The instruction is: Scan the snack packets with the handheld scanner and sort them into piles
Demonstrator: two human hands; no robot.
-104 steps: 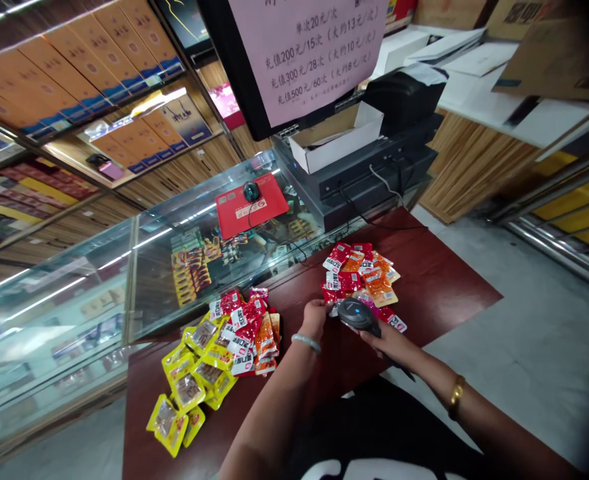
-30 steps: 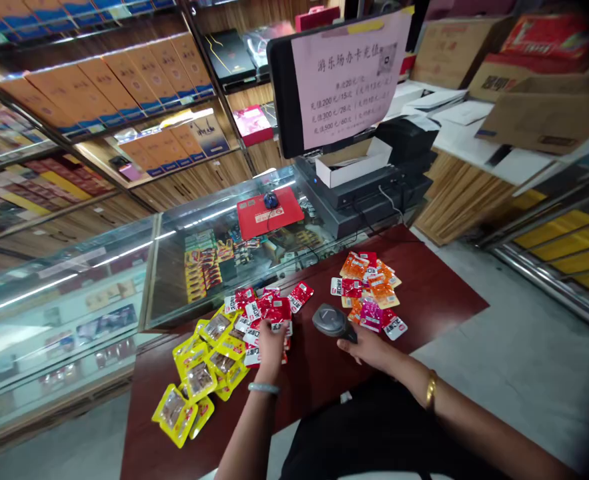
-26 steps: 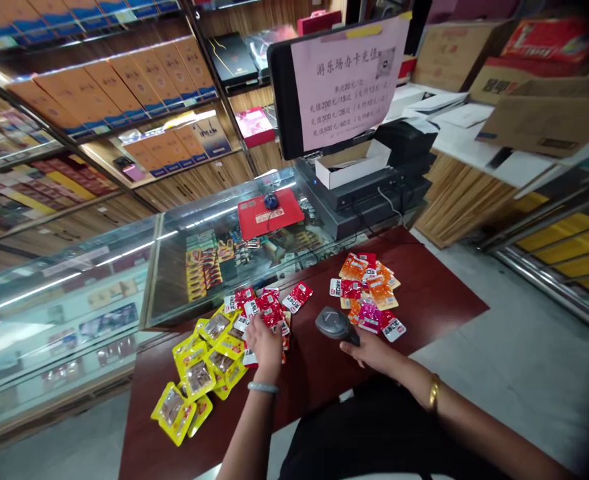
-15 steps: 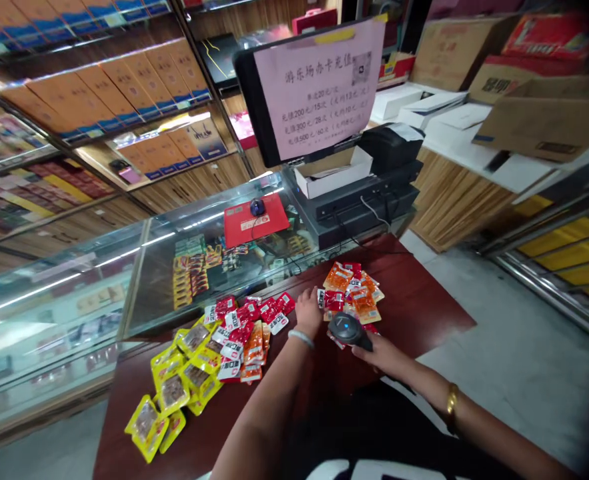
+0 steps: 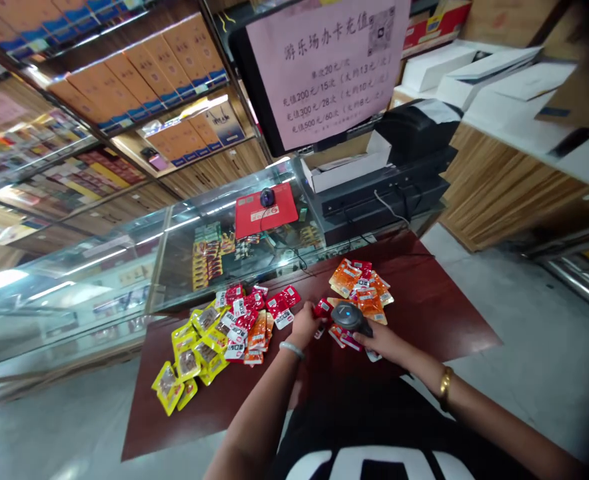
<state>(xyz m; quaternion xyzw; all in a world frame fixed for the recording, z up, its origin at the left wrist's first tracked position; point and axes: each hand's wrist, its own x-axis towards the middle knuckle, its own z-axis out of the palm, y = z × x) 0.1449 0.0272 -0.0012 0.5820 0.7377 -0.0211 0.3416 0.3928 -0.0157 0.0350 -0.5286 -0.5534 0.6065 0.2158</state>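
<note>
My left hand (image 5: 306, 324) pinches a red snack packet (image 5: 323, 308) just left of the scanner. A black handheld barcode scanner (image 5: 348, 316) with a small blue light is gripped by my right hand (image 5: 380, 343), its head over some packets. Behind the scanner lies a pile of orange and red snack packets (image 5: 372, 304). Partly under the scanner and my right hand are more packets (image 5: 345, 337). To the left of my left hand spreads a larger group: red and white packets (image 5: 244, 313), orange packets (image 5: 258, 333) and yellow packets (image 5: 190, 363).
The packets lie on a dark red tabletop (image 5: 424, 300). Behind it stands a glass display counter (image 5: 179, 267) with a red mat (image 5: 274, 217) and a mouse on top. A monitor with a pink sign (image 5: 329, 73), a white box (image 5: 349, 172) and a printer (image 5: 414, 137) stand at the back.
My left hand has drawn a red packet away from the right pile and turned it toward the scanner. The scanner stays in my right hand. The view has shifted and tilted.
</note>
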